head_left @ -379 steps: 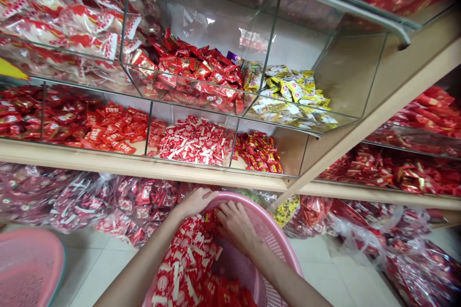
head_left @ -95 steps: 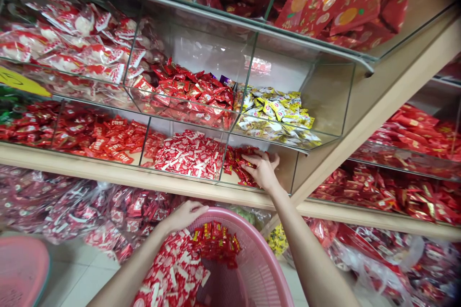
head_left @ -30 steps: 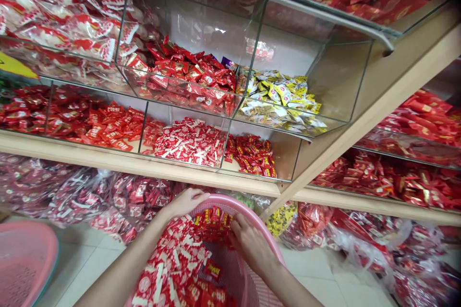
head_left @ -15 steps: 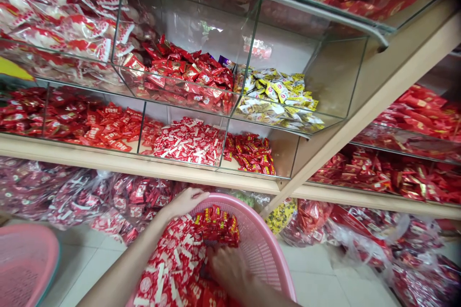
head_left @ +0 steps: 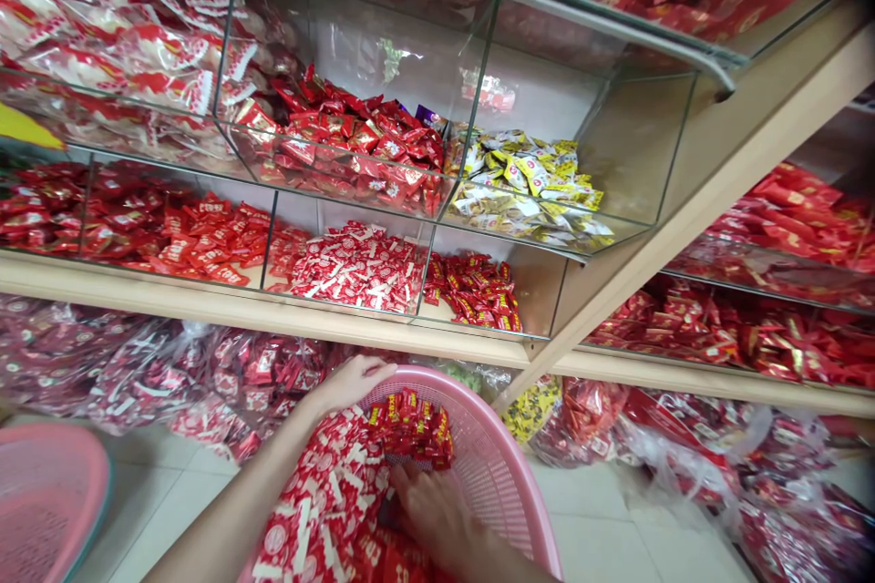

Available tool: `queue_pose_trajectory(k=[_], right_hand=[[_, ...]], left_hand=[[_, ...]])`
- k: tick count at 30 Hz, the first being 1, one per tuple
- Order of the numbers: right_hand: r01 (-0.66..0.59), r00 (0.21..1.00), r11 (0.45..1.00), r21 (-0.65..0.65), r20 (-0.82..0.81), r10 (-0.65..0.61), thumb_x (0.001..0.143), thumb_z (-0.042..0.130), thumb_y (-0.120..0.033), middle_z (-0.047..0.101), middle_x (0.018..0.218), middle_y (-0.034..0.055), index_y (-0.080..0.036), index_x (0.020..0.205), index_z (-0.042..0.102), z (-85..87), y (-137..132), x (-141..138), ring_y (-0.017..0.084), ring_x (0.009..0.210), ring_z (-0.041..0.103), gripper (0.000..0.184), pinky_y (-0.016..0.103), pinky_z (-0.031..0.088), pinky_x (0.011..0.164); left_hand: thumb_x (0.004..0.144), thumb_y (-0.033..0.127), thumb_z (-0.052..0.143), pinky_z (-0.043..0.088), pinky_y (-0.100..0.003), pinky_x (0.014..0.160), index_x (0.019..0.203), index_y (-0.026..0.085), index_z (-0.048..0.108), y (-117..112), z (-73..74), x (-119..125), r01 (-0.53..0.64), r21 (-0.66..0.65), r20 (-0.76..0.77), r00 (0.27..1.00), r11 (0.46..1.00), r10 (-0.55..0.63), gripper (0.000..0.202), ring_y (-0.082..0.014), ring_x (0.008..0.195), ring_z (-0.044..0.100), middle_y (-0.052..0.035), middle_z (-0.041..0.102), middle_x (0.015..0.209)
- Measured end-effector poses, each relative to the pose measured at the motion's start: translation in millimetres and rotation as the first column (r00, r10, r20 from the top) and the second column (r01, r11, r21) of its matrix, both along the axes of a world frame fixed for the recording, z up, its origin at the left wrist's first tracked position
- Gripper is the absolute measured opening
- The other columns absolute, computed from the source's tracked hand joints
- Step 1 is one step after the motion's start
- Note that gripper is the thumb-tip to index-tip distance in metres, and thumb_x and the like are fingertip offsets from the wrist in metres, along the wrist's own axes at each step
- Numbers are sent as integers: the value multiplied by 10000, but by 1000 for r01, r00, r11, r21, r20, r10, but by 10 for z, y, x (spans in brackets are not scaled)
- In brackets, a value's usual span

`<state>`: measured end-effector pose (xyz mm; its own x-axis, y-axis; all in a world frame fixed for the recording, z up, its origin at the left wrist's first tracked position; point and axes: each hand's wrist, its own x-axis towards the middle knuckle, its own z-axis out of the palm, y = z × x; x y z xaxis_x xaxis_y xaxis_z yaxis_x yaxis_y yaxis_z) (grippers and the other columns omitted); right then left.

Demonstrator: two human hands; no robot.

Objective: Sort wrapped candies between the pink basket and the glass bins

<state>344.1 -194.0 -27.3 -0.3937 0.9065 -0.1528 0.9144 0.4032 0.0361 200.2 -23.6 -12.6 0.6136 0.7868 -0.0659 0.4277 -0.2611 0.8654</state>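
Note:
My left hand (head_left: 350, 382) grips the far rim of a pink plastic basket (head_left: 493, 465), fingers curled over the edge. Inside the basket lie red-and-white sweets (head_left: 328, 496) on the left and a clump of small red-and-yellow sweets (head_left: 412, 424) at the far side. My right hand (head_left: 432, 510) is down inside the basket just below the red-and-yellow clump, among the wrappers; its fingertips are buried, so whether it holds any is unclear.
Glass bins on a wooden shelf (head_left: 287, 319) hold red-and-white sweets (head_left: 359, 267), red-and-yellow sweets (head_left: 478, 291) and yellow sweets (head_left: 530, 187). Clear bags of red sweets (head_left: 157, 373) lie on the tiled floor. A second pink basket (head_left: 47, 492) is at the lower left.
My right hand has moved from the basket's far side down into its middle, under the red-and-yellow clump. My left hand has stayed on the rim.

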Motion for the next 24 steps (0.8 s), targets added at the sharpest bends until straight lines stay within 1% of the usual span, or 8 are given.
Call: queue_pose_trajectory(k=[4, 7, 9, 12, 15, 17, 20, 24], right_hand=[[19, 993, 998, -57, -111, -25, 775, 535, -135, 634, 964, 48, -197, 976, 565, 158, -8, 84, 168, 721, 619, 213, 249, 394, 532], [91, 939, 990, -105, -321, -120, 789, 543, -199, 617, 957, 26, -201, 879, 575, 340, 19, 228, 151, 774, 602, 95, 229, 396, 594], [160, 856, 978, -132, -475, -204, 800, 527, -223, 611, 902, 11, -198, 841, 566, 448, 63, 343, 135, 769, 581, 61, 218, 386, 616], [266, 695, 943, -198, -639, -330, 812, 488, -239, 579, 734, -9, -181, 770, 543, 547, 164, 490, 112, 647, 525, 90, 208, 354, 558], [364, 548, 903, -227, -732, -405, 803, 487, -268, 495, 593, -43, -177, 730, 510, 549, 290, 564, 99, 542, 440, 119, 204, 311, 501], [426, 491, 878, -217, -760, -426, 786, 511, -290, 460, 559, -57, -181, 705, 488, 504, 380, 573, 94, 519, 412, 138, 203, 294, 492], [486, 480, 854, -183, -761, -437, 768, 535, -313, 457, 551, -59, -186, 669, 471, 404, 511, 553, 95, 521, 413, 174, 205, 282, 493], [499, 537, 852, -155, -717, -445, 790, 509, -312, 502, 549, -45, -187, 653, 484, 311, 624, 515, 103, 524, 443, 187, 207, 285, 494]], left_hand=[[777, 570, 427, 417, -278, 781, 1003, 169, 661, -19, 44, 5, -6, -8, -10, 1000, 1000, 6, 516, -213, 874, 607, -49, 689, 983], [772, 586, 420, 415, -287, 802, 1014, 167, 653, -36, 79, 5, -11, -12, -20, 1000, 1000, 11, 537, -216, 886, 603, -50, 683, 1003], [773, 593, 411, 413, -293, 818, 1015, 171, 651, -45, 96, 5, -11, -13, -26, 1000, 1000, 11, 543, -216, 893, 600, -47, 682, 1007], [777, 591, 407, 415, -292, 817, 1003, 173, 654, -46, 98, 11, -8, -19, -28, 1000, 1000, 7, 535, -215, 893, 601, -44, 684, 995], [780, 584, 415, 416, -285, 799, 1010, 173, 652, -33, 74, 18, -5, -29, -19, 1000, 1000, 5, 527, -216, 896, 603, -46, 680, 1007], [782, 583, 415, 416, -279, 777, 1002, 176, 653, -24, 53, 20, 1, -30, -17, 1000, 1000, -1, 520, -212, 874, 605, -41, 685, 987], [781, 585, 411, 414, -271, 747, 989, 185, 656, -16, 20, 17, -2, -24, -22, 1000, 1000, 1, 513, -205, 828, 604, -28, 695, 940], [771, 597, 408, 406, -267, 739, 984, 185, 663, -9, -16, 12, -15, -10, -35, 999, 1000, 15, 529, -208, 816, 595, -23, 697, 930]])
